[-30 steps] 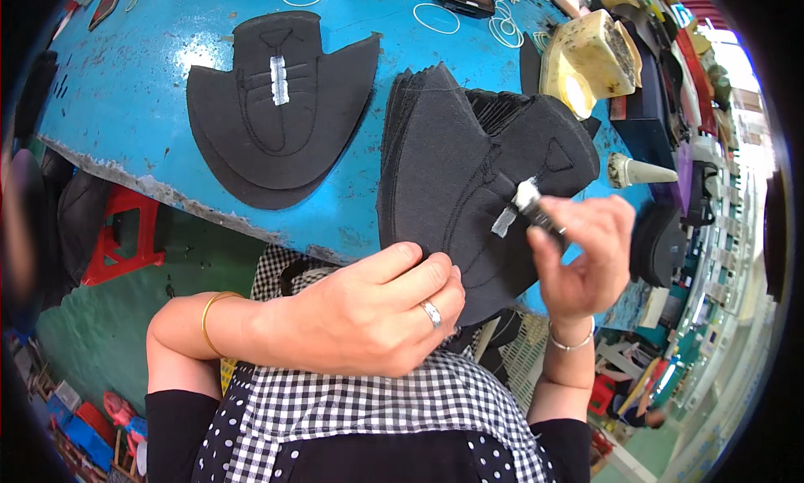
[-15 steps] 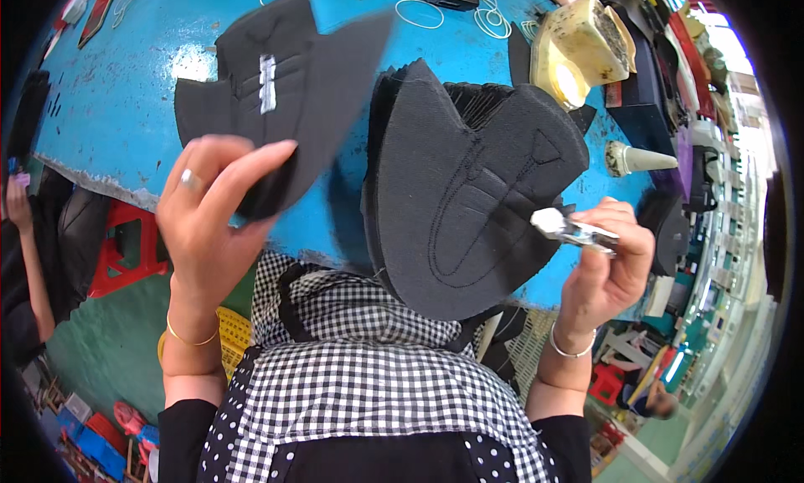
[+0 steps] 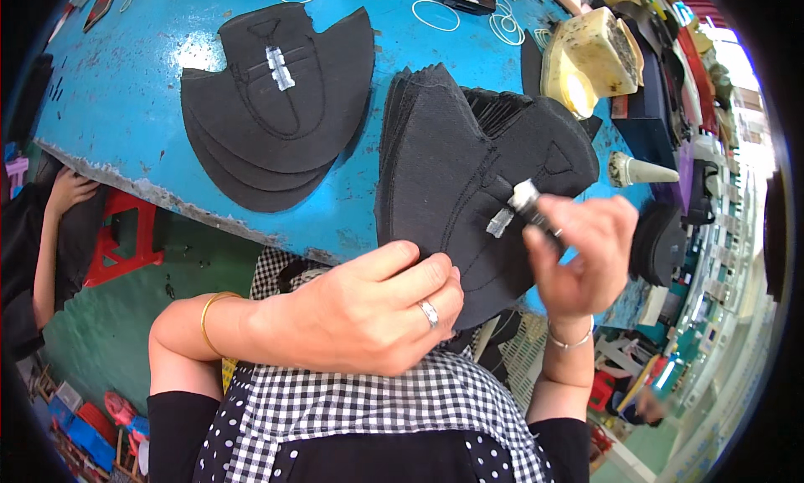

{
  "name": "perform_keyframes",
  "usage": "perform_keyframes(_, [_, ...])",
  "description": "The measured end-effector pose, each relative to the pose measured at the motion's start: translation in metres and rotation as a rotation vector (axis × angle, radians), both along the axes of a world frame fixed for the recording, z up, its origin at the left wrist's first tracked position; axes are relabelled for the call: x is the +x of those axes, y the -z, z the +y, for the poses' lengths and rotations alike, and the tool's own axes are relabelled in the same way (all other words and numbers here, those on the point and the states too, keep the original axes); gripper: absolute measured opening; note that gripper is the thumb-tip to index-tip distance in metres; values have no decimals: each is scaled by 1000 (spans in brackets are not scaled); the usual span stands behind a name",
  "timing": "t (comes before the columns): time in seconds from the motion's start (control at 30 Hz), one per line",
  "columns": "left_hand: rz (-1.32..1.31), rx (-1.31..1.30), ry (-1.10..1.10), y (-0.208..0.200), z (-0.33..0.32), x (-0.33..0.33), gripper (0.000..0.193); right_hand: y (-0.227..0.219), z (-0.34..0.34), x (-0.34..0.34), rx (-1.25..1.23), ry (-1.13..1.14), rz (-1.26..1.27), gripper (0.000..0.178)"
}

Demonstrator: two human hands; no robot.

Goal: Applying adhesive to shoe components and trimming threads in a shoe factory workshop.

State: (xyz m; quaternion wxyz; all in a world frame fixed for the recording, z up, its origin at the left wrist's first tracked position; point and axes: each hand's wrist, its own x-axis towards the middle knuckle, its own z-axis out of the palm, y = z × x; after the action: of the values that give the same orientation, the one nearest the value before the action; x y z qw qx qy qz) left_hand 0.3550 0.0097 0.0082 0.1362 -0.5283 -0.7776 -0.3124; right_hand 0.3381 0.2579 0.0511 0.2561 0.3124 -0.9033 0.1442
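Note:
A thick stack of black, curved fabric pieces (image 3: 435, 173) with stitched outlines lies in front of me. My right hand (image 3: 586, 249) grips a short brush (image 3: 536, 208), blurred, whose white-coated tip meets the top piece. A white, paste-like smear (image 3: 500, 223) shows there, between the stitched lines. My left hand (image 3: 394, 307) is closed at the near left edge of this stack, fingers curled on the top piece; its thumb is hidden. To the left, several similar black pieces (image 3: 276, 161) lie overlapped, the uppermost bearing a white strip (image 3: 280, 69) in its middle.
A stained cream container (image 3: 590, 56) stands at the far right, with a pale cone (image 3: 645, 170) nearer me. White cord loops (image 3: 435, 15) lie at the back of the blue table (image 3: 109, 106). Another person's hand (image 3: 70, 190) and a red stool (image 3: 130, 236) are at left.
My left hand has let a black piece down onto the left pile and come right to the stack. The brush has moved left onto the top piece, where a white smear now shows.

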Motion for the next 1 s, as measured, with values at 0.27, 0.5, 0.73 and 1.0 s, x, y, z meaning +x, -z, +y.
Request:
perform_keyframes(0.27, [23,110,-44,-2,5,-7,29,8,34,-6,-778,194,-91,6])
perform_keyframes(0.5, [89,239,-491,-7,-54,-32,42,62,126,-118,-723,574,-231,16])
perform_keyframes(0.73, [-127,160,-258,7,-43,-25,41,76,145,-130,-271,539,-86,19])
perform_keyframes(1.0, [25,102,-42,13,12,-1,30,25,114,-81,-890,440,-232,19])
